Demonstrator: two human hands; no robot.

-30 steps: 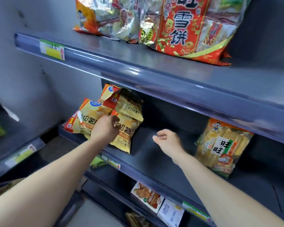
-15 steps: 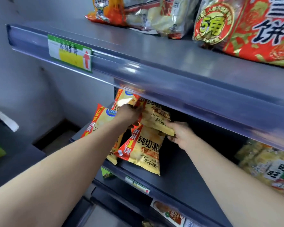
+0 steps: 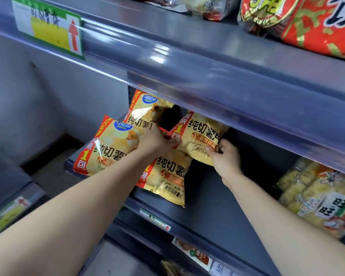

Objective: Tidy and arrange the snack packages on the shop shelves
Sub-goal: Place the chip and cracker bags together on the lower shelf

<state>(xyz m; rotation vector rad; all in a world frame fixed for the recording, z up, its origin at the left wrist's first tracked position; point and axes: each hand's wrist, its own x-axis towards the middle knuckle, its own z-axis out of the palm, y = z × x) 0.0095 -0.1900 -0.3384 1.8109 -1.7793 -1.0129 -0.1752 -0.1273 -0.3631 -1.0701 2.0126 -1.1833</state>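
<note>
Head: chip bag (image 3: pixel 199 136) pinched btwn L hand (image 3: pixel 155 141), R hand (image 3: pixel 226 159) fingers (image 3: pixel 211 152).

1. The upper shelf (image 3: pixel 207 80) hides the top of the raised bag (image 3: pixel 199 136).
2. The left hand (image 3: pixel 155 140) and its forearm cover parts of the left bag (image 3: pixel 108 144) and the front bag (image 3: pixel 167 176).
3. Some of the right hand's (image 3: pixel 225 158) fingers are tucked behind the raised bag, out of sight.
4. The picture's right edge cuts off the red pack (image 3: pixel 317 26) and the cracker pack (image 3: pixel 323 204).
5. The label's (image 3: pixel 48 26) print is too blurred to read.
</note>
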